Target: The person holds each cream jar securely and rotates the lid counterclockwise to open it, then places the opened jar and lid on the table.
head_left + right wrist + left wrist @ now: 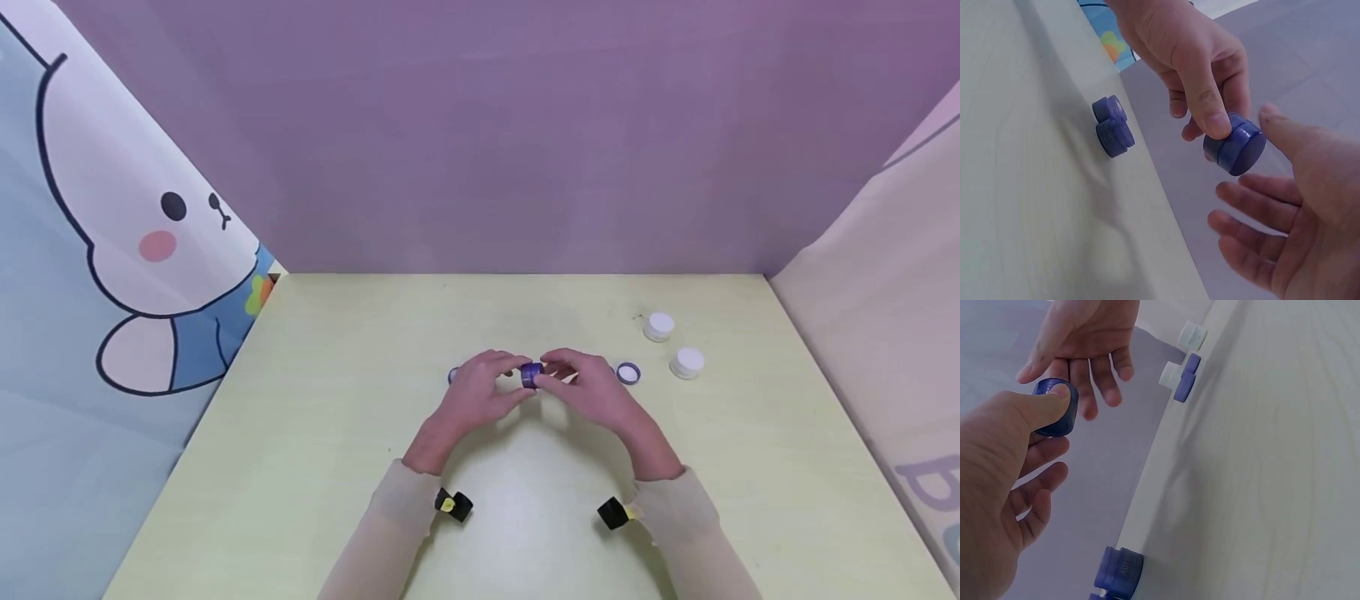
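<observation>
A small blue jar [532, 374] with a glossy lid is held up over the table. My left hand [483, 390] pinches it, with the thumb [1047, 407] pressed on its side. Right beside the lid end, my right hand [592, 392] has its thumb and fingers spread. In the right wrist view, the jar [1235, 145] shows a seam between lid and body, and the right thumb tip lies close to the lid's edge. Beyond the left hand stand a blue jar with a threaded neck [1115, 137] and another blue piece [1109, 109] beside it.
Two white-lidded jars [659, 326] [687, 362] stand on the table's right side. Near them lies a blue-rimmed lid [628, 372] with a pale inside, and a second blue lid [1192, 364] adjoins it. A purple curtain [525, 150] hangs behind the table.
</observation>
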The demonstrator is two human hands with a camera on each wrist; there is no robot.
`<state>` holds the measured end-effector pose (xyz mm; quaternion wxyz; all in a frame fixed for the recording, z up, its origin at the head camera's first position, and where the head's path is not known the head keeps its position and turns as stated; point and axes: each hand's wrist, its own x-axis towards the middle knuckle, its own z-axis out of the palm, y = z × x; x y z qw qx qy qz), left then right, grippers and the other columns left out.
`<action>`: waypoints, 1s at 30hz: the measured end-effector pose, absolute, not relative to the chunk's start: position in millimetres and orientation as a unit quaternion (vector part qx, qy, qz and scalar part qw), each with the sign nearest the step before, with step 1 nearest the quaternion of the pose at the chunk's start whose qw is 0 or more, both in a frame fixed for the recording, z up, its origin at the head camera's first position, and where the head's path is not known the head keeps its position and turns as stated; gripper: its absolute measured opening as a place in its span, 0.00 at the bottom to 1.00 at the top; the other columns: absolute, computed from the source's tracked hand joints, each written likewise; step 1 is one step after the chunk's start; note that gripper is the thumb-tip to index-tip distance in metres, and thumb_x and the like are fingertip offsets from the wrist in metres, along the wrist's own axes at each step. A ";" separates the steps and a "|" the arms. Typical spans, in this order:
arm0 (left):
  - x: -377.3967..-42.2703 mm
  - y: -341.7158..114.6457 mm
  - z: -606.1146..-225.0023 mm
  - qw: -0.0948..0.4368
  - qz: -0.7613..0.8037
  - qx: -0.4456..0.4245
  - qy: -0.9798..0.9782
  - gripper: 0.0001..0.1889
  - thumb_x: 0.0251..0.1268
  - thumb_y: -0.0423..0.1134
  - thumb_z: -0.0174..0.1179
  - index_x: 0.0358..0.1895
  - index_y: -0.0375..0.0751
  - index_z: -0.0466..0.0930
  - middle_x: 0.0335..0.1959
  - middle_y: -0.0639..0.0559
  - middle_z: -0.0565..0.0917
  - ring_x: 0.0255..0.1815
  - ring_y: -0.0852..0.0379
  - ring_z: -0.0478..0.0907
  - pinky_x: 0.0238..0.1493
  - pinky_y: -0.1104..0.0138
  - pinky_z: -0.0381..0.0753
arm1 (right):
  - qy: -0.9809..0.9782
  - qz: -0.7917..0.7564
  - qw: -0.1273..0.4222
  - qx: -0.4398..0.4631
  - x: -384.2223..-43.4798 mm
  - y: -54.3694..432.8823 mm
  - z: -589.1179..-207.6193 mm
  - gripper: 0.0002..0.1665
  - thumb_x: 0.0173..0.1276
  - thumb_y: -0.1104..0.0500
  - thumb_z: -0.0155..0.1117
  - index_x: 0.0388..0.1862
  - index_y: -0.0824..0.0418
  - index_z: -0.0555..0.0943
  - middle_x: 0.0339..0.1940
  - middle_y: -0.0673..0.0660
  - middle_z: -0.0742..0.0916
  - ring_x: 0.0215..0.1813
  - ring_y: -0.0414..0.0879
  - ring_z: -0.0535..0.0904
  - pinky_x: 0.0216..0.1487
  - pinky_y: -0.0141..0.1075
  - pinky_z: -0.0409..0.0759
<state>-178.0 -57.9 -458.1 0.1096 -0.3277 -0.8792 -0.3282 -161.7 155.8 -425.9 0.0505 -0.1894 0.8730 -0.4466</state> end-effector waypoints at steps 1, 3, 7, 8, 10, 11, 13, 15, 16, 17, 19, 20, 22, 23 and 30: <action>-177.9 -57.6 -458.7 0.109 -0.331 -0.328 -0.878 0.21 0.59 0.52 0.69 0.53 0.47 0.84 0.45 0.57 0.86 0.39 0.61 0.80 0.39 0.71 0.77 | 0.874 -0.446 0.051 -0.184 -161.3 156.0 -426.7 0.24 0.68 0.46 0.65 0.53 0.62 0.81 0.40 0.51 0.87 0.42 0.46 0.82 0.42 0.41 0.80; -177.3 -57.1 -459.2 0.111 -0.336 -0.330 -0.875 0.21 0.59 0.51 0.69 0.53 0.46 0.83 0.45 0.56 0.86 0.38 0.60 0.80 0.39 0.71 0.77 | 0.877 -0.442 0.051 -0.182 -161.1 156.0 -428.9 0.23 0.70 0.44 0.62 0.50 0.61 0.82 0.38 0.50 0.87 0.40 0.44 0.81 0.40 0.40 0.80; -176.8 -56.0 -458.5 0.117 -0.348 -0.339 -0.866 0.20 0.58 0.48 0.70 0.52 0.45 0.83 0.44 0.56 0.86 0.38 0.59 0.80 0.38 0.71 0.77 | 0.876 -0.442 0.050 -0.184 -162.3 155.8 -432.5 0.21 0.71 0.44 0.61 0.48 0.59 0.84 0.36 0.48 0.87 0.38 0.43 0.81 0.38 0.39 0.79; -177.1 -55.7 -458.6 0.117 -0.349 -0.339 -0.866 0.20 0.58 0.48 0.70 0.52 0.45 0.83 0.44 0.56 0.86 0.38 0.59 0.80 0.38 0.70 0.77 | 0.876 -0.443 0.049 -0.186 -162.6 155.7 -432.9 0.20 0.71 0.45 0.61 0.47 0.59 0.84 0.36 0.47 0.87 0.38 0.42 0.81 0.38 0.39 0.80; -177.5 -55.3 -458.8 0.116 -0.351 -0.336 -0.866 0.20 0.58 0.48 0.70 0.52 0.45 0.83 0.44 0.56 0.85 0.38 0.59 0.80 0.38 0.69 0.78 | 0.872 -0.449 0.049 -0.191 -163.3 155.8 -432.9 0.18 0.70 0.47 0.63 0.48 0.58 0.84 0.36 0.47 0.87 0.38 0.43 0.82 0.39 0.40 0.80; -177.8 -55.1 -459.1 0.115 -0.352 -0.335 -0.866 0.20 0.58 0.48 0.70 0.52 0.45 0.83 0.44 0.56 0.85 0.38 0.59 0.80 0.38 0.68 0.78 | 0.870 -0.451 0.049 -0.194 -163.4 155.9 -432.1 0.17 0.69 0.48 0.64 0.48 0.58 0.84 0.36 0.48 0.87 0.39 0.43 0.82 0.39 0.40 0.80; -178.5 -54.6 -460.3 0.111 -0.352 -0.333 -0.868 0.20 0.58 0.48 0.70 0.52 0.45 0.84 0.44 0.56 0.86 0.38 0.60 0.80 0.38 0.68 0.79 | 0.867 -0.454 0.049 -0.198 -163.8 156.4 -431.8 0.15 0.68 0.50 0.67 0.48 0.57 0.84 0.36 0.48 0.87 0.39 0.43 0.82 0.41 0.40 0.80; -178.9 -53.9 -460.9 0.109 -0.351 -0.333 -0.868 0.20 0.59 0.49 0.69 0.52 0.46 0.84 0.43 0.57 0.86 0.38 0.60 0.80 0.39 0.69 0.79 | 0.866 -0.456 0.052 -0.197 -163.9 157.1 -431.2 0.15 0.66 0.52 0.68 0.49 0.57 0.83 0.37 0.48 0.87 0.40 0.43 0.82 0.42 0.40 0.80; -179.2 -53.6 -461.5 0.108 -0.351 -0.333 -0.868 0.19 0.59 0.50 0.69 0.52 0.46 0.84 0.43 0.57 0.86 0.38 0.60 0.80 0.39 0.69 0.78 | 0.867 -0.455 0.054 -0.197 -163.8 157.4 -430.8 0.16 0.66 0.53 0.69 0.50 0.57 0.83 0.38 0.48 0.86 0.40 0.44 0.82 0.43 0.40 0.80; -179.3 -53.3 -461.8 0.108 -0.351 -0.333 -0.869 0.19 0.60 0.50 0.68 0.52 0.47 0.84 0.43 0.57 0.86 0.38 0.60 0.80 0.39 0.70 0.78 | 0.867 -0.456 0.056 -0.195 -163.7 157.7 -430.4 0.17 0.65 0.52 0.69 0.50 0.57 0.83 0.38 0.49 0.86 0.40 0.44 0.81 0.43 0.40 0.80; -179.3 -52.8 -461.9 0.108 -0.352 -0.331 -0.869 0.20 0.60 0.51 0.68 0.52 0.47 0.84 0.44 0.58 0.85 0.39 0.62 0.80 0.40 0.71 0.77 | 0.866 -0.460 0.061 -0.189 -163.4 158.5 -429.5 0.19 0.64 0.52 0.70 0.52 0.58 0.82 0.39 0.49 0.86 0.41 0.45 0.82 0.43 0.41 0.80; -179.2 -52.7 -462.0 0.107 -0.353 -0.330 -0.869 0.20 0.60 0.52 0.67 0.52 0.47 0.84 0.44 0.58 0.85 0.39 0.63 0.79 0.40 0.72 0.77 | 0.865 -0.461 0.065 -0.187 -163.1 158.8 -428.9 0.20 0.64 0.51 0.70 0.52 0.59 0.81 0.40 0.50 0.86 0.42 0.45 0.82 0.43 0.41 0.80; -178.7 -52.9 -462.2 0.105 -0.358 -0.326 -0.869 0.20 0.60 0.51 0.68 0.52 0.47 0.84 0.45 0.57 0.85 0.39 0.63 0.79 0.40 0.72 0.77 | 0.865 -0.461 0.068 -0.184 -162.8 159.5 -428.2 0.22 0.65 0.50 0.69 0.54 0.60 0.80 0.41 0.51 0.86 0.43 0.46 0.82 0.43 0.41 0.80; -178.5 -53.1 -462.1 0.105 -0.359 -0.324 -0.869 0.21 0.59 0.51 0.69 0.52 0.46 0.84 0.45 0.57 0.85 0.39 0.63 0.79 0.40 0.72 0.77 | 0.866 -0.461 0.069 -0.180 -162.5 159.9 -427.9 0.22 0.66 0.50 0.68 0.54 0.60 0.80 0.42 0.52 0.86 0.43 0.47 0.81 0.43 0.42 0.80; -178.6 -54.4 -460.9 0.115 -0.360 -0.324 -0.867 0.21 0.57 0.49 0.71 0.52 0.44 0.84 0.45 0.55 0.86 0.39 0.63 0.79 0.41 0.72 0.77 | 0.881 -0.437 0.054 -0.173 -163.0 161.8 -427.0 0.20 0.74 0.45 0.56 0.48 0.59 0.83 0.39 0.50 0.86 0.42 0.45 0.80 0.42 0.42 0.79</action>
